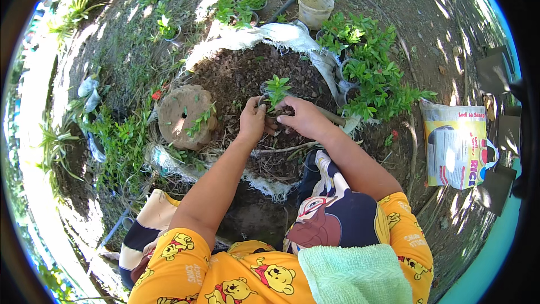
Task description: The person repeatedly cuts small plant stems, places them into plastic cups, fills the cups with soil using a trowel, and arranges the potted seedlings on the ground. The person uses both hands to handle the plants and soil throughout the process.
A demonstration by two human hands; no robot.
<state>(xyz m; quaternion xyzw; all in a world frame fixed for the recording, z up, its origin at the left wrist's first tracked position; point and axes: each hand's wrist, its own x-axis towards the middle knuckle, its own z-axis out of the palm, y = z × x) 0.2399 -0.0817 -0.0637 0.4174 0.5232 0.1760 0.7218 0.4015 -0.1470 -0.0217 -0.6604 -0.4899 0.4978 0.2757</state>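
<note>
A small leafy seedling point(277, 87) stands in a little plant pot point(262, 100), mostly hidden by fingers. My left hand point(254, 119) grips the pot's near left side, its thumb along the rim. On the other side my right hand point(301, 115) has its thumb and fingers curled close to the pot and the dark soil; whether anything is between them is hidden. Both hands are over a heap of crumbly soil point(240, 67) on a white woven sack point(270, 36). Behind my right wrist a wooden handle point(331, 115) lies on the sack's right side.
A round stone-like block point(179, 116) with a central hole sits left of the soil. Several potted leafy plants point(371, 67) crowd the right side, near a dirty plastic tub point(314, 6). A printed rice bag point(453, 145) lies farther right. Weeds point(120, 147) grow at left.
</note>
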